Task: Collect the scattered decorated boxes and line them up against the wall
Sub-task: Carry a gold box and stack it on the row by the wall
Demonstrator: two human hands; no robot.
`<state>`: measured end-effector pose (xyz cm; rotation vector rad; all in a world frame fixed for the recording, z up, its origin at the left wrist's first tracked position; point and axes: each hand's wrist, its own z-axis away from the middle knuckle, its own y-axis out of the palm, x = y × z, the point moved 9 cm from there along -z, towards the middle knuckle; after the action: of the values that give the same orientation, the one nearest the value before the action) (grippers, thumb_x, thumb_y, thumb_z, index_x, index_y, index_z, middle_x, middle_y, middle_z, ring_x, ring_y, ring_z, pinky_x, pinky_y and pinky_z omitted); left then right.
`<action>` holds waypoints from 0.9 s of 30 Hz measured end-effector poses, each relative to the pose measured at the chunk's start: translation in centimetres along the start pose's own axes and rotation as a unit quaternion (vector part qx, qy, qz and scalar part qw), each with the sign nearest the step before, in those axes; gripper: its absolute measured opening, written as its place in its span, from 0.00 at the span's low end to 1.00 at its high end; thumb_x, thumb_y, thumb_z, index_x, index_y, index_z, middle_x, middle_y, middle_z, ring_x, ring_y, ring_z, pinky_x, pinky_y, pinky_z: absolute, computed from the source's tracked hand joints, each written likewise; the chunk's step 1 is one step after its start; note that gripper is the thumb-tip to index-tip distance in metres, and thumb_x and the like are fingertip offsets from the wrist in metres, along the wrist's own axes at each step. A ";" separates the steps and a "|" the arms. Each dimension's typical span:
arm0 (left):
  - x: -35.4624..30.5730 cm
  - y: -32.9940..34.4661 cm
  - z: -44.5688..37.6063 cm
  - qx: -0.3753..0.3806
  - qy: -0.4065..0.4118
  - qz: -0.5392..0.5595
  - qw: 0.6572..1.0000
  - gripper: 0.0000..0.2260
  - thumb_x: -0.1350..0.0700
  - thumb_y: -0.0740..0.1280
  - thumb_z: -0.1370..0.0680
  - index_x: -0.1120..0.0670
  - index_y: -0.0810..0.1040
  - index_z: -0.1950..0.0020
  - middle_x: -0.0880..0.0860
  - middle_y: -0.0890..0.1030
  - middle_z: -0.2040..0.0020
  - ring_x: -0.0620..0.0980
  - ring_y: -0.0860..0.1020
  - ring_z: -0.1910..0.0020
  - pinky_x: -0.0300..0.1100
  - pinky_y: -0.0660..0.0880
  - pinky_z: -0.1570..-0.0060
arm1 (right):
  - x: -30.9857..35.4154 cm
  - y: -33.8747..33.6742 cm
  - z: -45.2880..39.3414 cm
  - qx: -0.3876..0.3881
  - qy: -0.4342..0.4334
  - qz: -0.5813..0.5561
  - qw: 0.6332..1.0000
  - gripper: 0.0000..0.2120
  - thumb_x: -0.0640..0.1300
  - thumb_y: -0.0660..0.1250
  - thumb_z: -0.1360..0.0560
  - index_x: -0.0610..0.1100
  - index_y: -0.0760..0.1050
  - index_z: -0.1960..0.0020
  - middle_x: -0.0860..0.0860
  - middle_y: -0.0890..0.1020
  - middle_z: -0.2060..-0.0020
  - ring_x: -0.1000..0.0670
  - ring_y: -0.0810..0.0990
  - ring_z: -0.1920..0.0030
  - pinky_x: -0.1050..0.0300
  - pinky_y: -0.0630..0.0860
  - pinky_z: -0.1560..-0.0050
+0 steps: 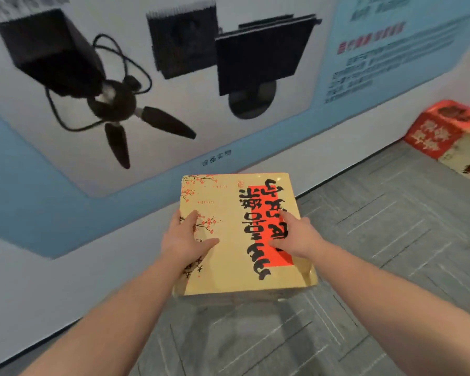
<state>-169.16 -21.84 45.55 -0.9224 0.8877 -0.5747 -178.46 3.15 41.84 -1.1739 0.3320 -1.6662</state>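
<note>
Wall [337,137] is seen running diagonally across the far side of the scene, from near left to far right, with a large printed display panel [147,77] mounted on it; the panel shows dark equipment on a pale ground, and its text blocks at far right are too blurred to be read. Grey carpeted floor [391,253] fills the near and right part of the view.

A gold decorated box [236,240] is noted at centre, directly ahead of both hands, its far edge close to the foot of the wall; whether it touches the wall cannot be told. Its long axis runs near to far, roughly square to the wall. A second, red decorated box [445,131] stands against the wall at far right, well apart from the gold one.

The left hand [185,240] is laid on the box's left side and the right hand [296,234] on its right side, fingers spread and flat, nothing clamped. Both are about equally near.

It is judged that the coming move is a push toward the wall.

Black brush lettering on a red stripe and plum-blossom sprigs are recorded on the lid; the characters lie upside down to the viewer and are not confidently read.
</note>
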 end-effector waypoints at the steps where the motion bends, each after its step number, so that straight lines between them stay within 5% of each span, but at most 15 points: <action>1: -3.8 0.2 -0.4 0.005 0.022 -0.009 1.000 0.41 0.38 0.71 0.30 0.49 0.57 0.23 0.52 0.53 0.23 0.52 0.59 0.26 0.48 0.63 0.31 | -2.0 -2.8 0.4 -0.016 0.010 -0.011 1.000 0.43 0.57 0.72 0.29 0.54 0.52 0.22 0.41 0.68 0.36 0.42 0.70 0.35 0.48 0.71 0.35; 12: -39.9 4.2 -5.2 0.046 0.238 -0.044 0.969 0.42 0.36 0.70 0.31 0.46 0.55 0.23 0.52 0.48 0.22 0.56 0.57 0.25 0.52 0.60 0.29 | -21.4 -29.0 3.9 -0.220 0.130 -0.078 0.964 0.35 0.58 0.71 0.31 0.59 0.59 0.28 0.43 0.73 0.40 0.41 0.72 0.39 0.50 0.72 0.46; 27: -86.0 15.0 -13.3 0.139 0.482 -0.051 0.863 0.44 0.36 0.72 0.33 0.49 0.58 0.23 0.53 0.55 0.23 0.56 0.61 0.27 0.54 0.62 0.29 | -43.7 -58.2 4.8 -0.390 0.311 -0.129 0.857 0.38 0.61 0.69 0.31 0.57 0.58 0.25 0.42 0.72 0.37 0.41 0.70 0.37 0.47 0.71 0.41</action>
<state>-224.86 44.41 62.88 -0.3691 1.5966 -1.2736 -208.14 66.93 61.09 -1.2314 1.4205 -2.2185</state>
